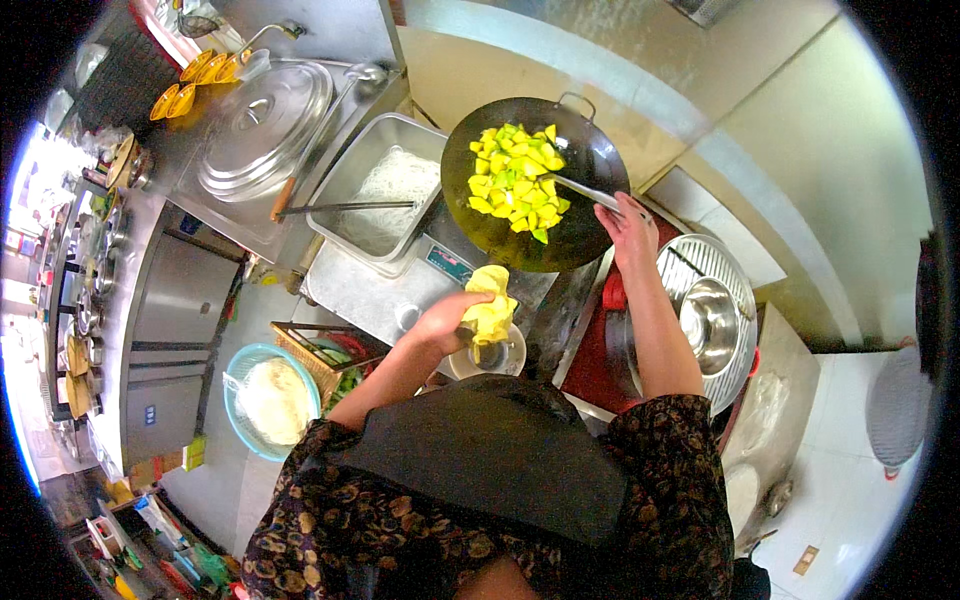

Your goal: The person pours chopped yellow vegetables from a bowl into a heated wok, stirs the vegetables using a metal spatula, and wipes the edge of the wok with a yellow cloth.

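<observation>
My left hand (442, 324) grips a folded yellow cloth (491, 304) just in front of the wok, apart from its rim as far as I can see. In my right hand (631, 231) is the handle of a metal cooking utensil (583, 190). Its far end reaches among yellow-green vegetable chunks (519, 180), which hide its head. They lie spread over the middle of a dark round wok (596, 154) with a loop handle on its far rim.
Left of the wok, a steel pan (330, 191) holds white noodles (397, 184), with chopsticks (352, 207) across it. Beyond are a large lidded pot (259, 112) and a ladle (366, 73). A steel bowl (709, 322) sits at right. Low at left stands a blue basket (234, 375).
</observation>
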A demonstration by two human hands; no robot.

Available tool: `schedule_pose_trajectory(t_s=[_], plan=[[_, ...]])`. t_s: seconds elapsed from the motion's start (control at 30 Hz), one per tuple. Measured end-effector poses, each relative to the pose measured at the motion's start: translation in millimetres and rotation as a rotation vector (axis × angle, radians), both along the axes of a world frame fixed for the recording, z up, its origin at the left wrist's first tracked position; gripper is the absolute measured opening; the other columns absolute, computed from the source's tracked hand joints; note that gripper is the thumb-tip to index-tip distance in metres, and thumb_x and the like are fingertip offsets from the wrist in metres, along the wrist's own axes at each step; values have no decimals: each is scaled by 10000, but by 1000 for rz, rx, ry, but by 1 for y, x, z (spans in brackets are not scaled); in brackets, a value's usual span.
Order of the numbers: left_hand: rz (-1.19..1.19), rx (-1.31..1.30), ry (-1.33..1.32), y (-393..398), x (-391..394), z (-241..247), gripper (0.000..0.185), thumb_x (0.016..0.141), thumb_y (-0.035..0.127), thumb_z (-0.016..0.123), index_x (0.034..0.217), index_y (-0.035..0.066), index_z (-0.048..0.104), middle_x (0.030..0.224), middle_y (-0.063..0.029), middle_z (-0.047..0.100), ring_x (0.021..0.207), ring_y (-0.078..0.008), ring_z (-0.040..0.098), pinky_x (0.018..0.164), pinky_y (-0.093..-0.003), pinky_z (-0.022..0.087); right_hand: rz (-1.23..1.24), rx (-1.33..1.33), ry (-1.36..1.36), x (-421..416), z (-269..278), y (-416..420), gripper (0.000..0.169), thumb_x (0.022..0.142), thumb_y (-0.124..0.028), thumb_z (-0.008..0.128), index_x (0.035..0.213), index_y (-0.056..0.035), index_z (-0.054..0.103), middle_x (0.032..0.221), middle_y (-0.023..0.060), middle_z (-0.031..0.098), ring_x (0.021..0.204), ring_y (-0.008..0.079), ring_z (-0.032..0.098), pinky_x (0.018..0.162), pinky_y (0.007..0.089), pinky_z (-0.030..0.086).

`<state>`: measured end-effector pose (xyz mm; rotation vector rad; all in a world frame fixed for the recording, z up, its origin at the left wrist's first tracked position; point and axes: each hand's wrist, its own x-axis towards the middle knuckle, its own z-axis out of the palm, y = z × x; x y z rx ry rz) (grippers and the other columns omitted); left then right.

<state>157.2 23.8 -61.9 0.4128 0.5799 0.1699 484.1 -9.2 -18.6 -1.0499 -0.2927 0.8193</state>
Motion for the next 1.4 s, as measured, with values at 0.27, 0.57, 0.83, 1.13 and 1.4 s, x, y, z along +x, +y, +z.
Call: schedule_pose_trajectory(t_s=[0.27, 0.57, 0.83, 1.13, 1.4], plan=[[42, -18, 111, -3, 3, 25, 305, 902, 193, 563, 1120, -19, 575, 995, -114, 678, 849, -229, 669, 764, -355, 540, 281, -115, -637, -20, 114, -36, 236, 903, -96, 599, 1068, 70, 623, 1042, 179, 648, 885, 249, 670, 818, 334, 562], [-10, -33, 0, 2, 1, -8, 352, 887, 226, 576, 1158, 2, 572, 1056, -119, 670, 929, -251, 658, 832, -376, 522, 143, -530, -716, 57, 157, -34, 310, 866, -173, 650, 1045, 75, 603, 929, 182, 652, 742, 247, 681, 663, 321, 581], [14, -7, 22, -1, 2, 3, 328, 885, 225, 591, 1124, 0, 584, 1010, -114, 678, 867, -239, 667, 770, -363, 536, 56, -242, 69, 82, 19, -32, 276, 843, -89, 604, 1044, 91, 549, 1022, 225, 598, 951, 359, 621, 797, 477, 578], [23, 1, 63, -1, 1, 5, 368, 868, 265, 613, 1125, 3, 585, 1013, -118, 675, 874, -252, 655, 773, -386, 518, 96, -48, -105, -2, 37, -8, 264, 877, -85, 596, 1052, 109, 562, 1012, 220, 621, 885, 332, 653, 782, 409, 584], [16, -36, 39, 0, 4, -10, 410, 865, 244, 616, 1177, -14, 553, 1063, -134, 661, 944, -268, 648, 843, -385, 510, 201, -259, -650, 5, 139, -34, 239, 887, -141, 629, 1022, 55, 647, 922, 144, 674, 779, 211, 686, 726, 298, 571]])
